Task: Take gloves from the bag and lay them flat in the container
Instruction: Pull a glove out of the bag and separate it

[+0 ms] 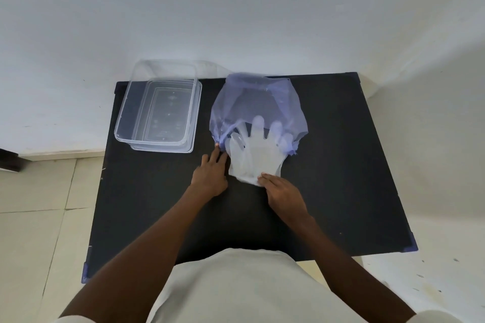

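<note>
A translucent blue bag (pixel 258 102) lies on the black table (pixel 341 165), its mouth facing me. White gloves (pixel 256 155) stick halfway out of it, fingertips still under the blue film and cuffs toward me. My left hand (pixel 211 174) rests at the bag's near left corner, fingertips pressing on the bunched edge. My right hand (pixel 282 191) pinches the cuff of the gloves at their near end. A clear plastic container (pixel 126 113) stands open at the table's far left, with nothing in it.
A white wall runs along the table's far edge. Pale floor tiles lie to the left and right of the table. Blue corner caps mark the table's near corners (pixel 85 274).
</note>
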